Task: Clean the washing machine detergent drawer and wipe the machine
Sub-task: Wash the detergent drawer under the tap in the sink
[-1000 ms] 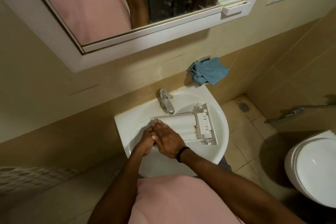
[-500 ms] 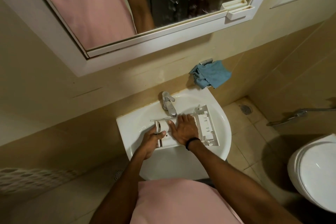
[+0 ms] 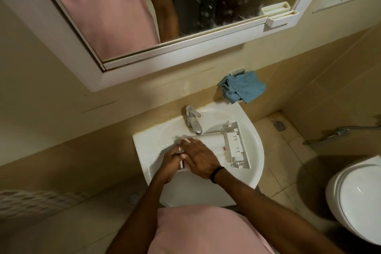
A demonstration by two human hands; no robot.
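In the basin [image 3: 144,146], directly in front of the tap [image 3: 192,118]: the detergent drawer [image 3: 235,146] lies across the bowl. Its panel end is right of the tap; its other end is under both hands, near-left of the tap.

Left hand [image 3: 170,162]: fingers curled round the drawer's end, gripping it; partly hidden by the other hand.
Right hand [image 3: 199,156]: fingers straight, laid flat on the drawer's upper face. Rubbing or pressing, can't tell which.

No brush, sponge or soap seen in either hand. Water from tap: can't tell.

Blue cloth [image 3: 242,86]: bunched on a wall fitting behind and right of the tap, well apart from both hands.

Assessment: drawer is out of the machine and at the hand-wash stage, approx. early to mid task. Outstanding, in my judgement: finish wash and rinse, refit drawer, wipe machine, prob. w/ the cloth. Washing machine not in view, so its condition is unverified.
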